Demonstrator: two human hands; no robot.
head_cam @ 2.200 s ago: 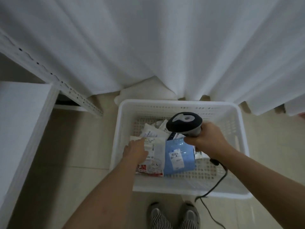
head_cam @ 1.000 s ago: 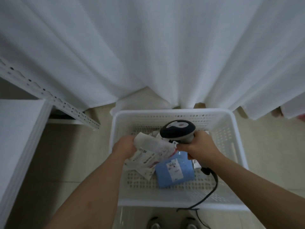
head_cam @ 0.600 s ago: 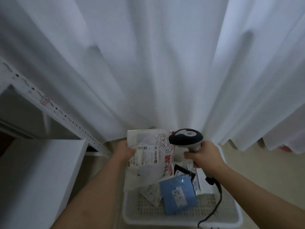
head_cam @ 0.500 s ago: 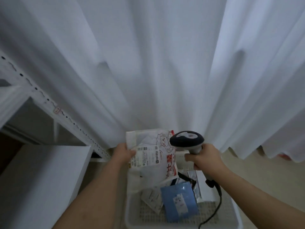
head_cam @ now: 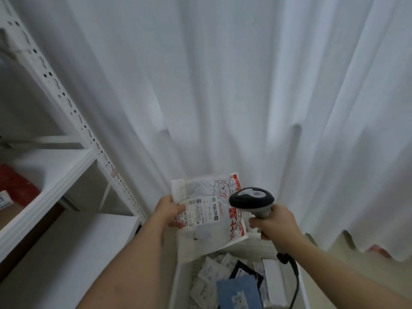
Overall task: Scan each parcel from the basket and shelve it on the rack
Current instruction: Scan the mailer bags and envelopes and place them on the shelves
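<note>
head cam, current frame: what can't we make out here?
- Shipping label on the white mailer: print too small to read.
- Basket: cut off by the bottom edge; parcel count unknown.
- Scanner trigger: hidden under the right hand.
- Red item on the rack: cropped at the left edge, blurred.
- Left hand fingers behind the mailer: hidden.

A long white fabric curtain (head_cam: 223, 85) hangs in soft vertical folds across the whole back of the view, its scalloped hem ending just above a pale beige floor (head_cam: 347, 259) at lower right. The light is dim, even and cool, with faint grey shadows lying in the folds. A small red object (head_cam: 376, 249), too hidden to identify, peeks out beneath the hem.
</note>
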